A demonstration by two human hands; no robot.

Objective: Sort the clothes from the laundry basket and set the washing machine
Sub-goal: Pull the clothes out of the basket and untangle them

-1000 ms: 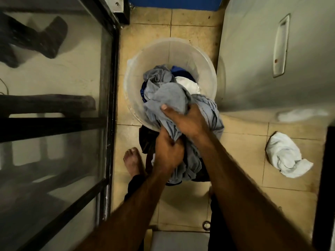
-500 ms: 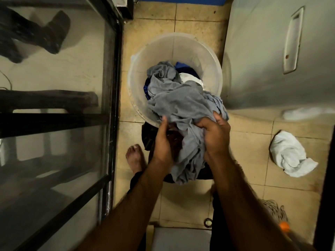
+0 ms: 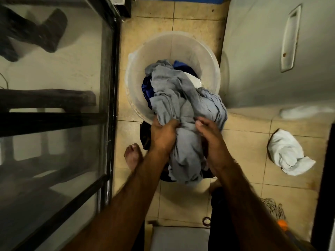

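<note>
Laundry basket (image 3: 137, 73), pale round plastic, sits on tiled floor (image 3: 244, 151), centre of head view, just far of hands. Grey garment (image 3: 174, 91) spills out over near rim and hangs down. Left hand (image 3: 164, 134) bunched tight on fistful of grey fabric. Right hand (image 3: 211, 136) just beside it, fingers curled into same garment, thumb on top. Blue garment (image 3: 146, 87) in basket under grey. White cloth (image 3: 286, 153) crumpled on floor, right. Bare foot (image 3: 132, 156) near left. Pale appliance (image 3: 262, 60) far right, glass door (image 3: 54, 142) left.
</note>
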